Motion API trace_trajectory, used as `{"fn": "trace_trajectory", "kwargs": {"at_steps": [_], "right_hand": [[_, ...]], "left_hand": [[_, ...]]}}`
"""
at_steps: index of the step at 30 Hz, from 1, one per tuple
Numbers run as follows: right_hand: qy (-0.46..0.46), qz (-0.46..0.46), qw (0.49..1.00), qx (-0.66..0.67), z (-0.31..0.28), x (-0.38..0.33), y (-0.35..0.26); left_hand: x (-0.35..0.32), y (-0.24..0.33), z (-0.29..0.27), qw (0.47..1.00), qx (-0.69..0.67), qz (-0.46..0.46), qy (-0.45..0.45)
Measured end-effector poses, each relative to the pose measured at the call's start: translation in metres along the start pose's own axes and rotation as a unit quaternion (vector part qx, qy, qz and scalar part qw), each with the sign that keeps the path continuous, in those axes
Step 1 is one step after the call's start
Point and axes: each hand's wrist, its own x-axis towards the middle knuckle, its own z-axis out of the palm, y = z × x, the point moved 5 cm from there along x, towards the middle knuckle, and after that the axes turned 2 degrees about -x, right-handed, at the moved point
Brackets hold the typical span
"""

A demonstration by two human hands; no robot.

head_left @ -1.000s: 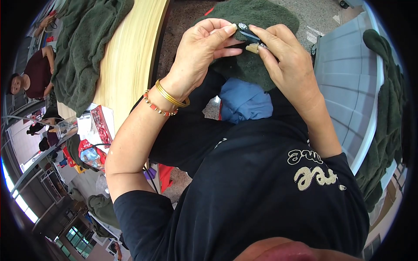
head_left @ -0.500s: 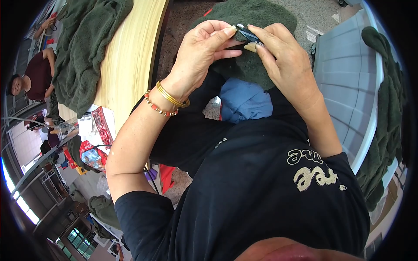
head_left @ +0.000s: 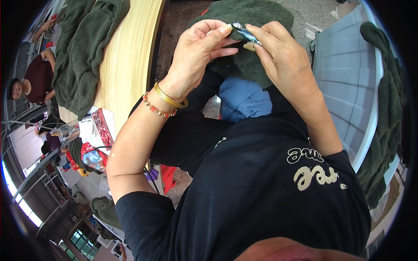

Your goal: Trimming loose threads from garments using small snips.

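Both hands meet at the top centre over a dark green fleece piece [head_left: 244, 65] that lies on my lap. My left hand [head_left: 198, 50] pinches a small round silver part of a little metal tool [head_left: 244, 31] between thumb and forefinger. My right hand [head_left: 285, 61] grips the same tool's blue-grey body from the other side. A gold bangle and a bead bracelet [head_left: 167, 102] sit on my left wrist. What the tool is exactly cannot be made out.
A pale wooden table [head_left: 126, 65] runs along the left with more green fleece [head_left: 82, 48] piled on it. A grey plastic crate [head_left: 348, 82] stands at the right, green cloth [head_left: 387, 108] draped over its rim. Blue cloth [head_left: 244, 100] lies on my lap. Another person [head_left: 32, 82] sits far left.
Both hands have kept their hold on the small tool and shifted only slightly; the fingers have adjusted a little.
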Motion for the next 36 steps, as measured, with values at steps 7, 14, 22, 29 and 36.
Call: {"fn": "trace_trajectory", "kwargs": {"at_steps": [7, 14, 22, 29, 36], "right_hand": [[-0.006, 0.008, 0.999, 0.039, -0.0021, 0.0005, 0.0014], [-0.023, 0.037, 0.997, 0.063, -0.0013, 0.0005, 0.0047], [-0.009, 0.017, 0.998, 0.061, 0.0004, 0.0000, 0.0059], [0.001, 0.020, 0.997, 0.071, 0.0037, 0.0016, 0.0081], [0.013, 0.003, 0.998, 0.068, 0.0048, 0.0018, 0.0076]], "left_hand": [[-0.0005, 0.0000, 0.0002, 1.000, 0.003, -0.001, 0.005], [0.0000, -0.0008, -0.0037, 1.000, 0.005, -0.001, -0.007], [-0.0011, 0.0000, 0.0014, 1.000, 0.003, 0.002, 0.002], [-0.0004, -0.0012, -0.0026, 1.000, 0.011, 0.004, -0.016], [-0.0007, -0.0023, -0.0018, 0.999, 0.029, 0.008, -0.025]]}}
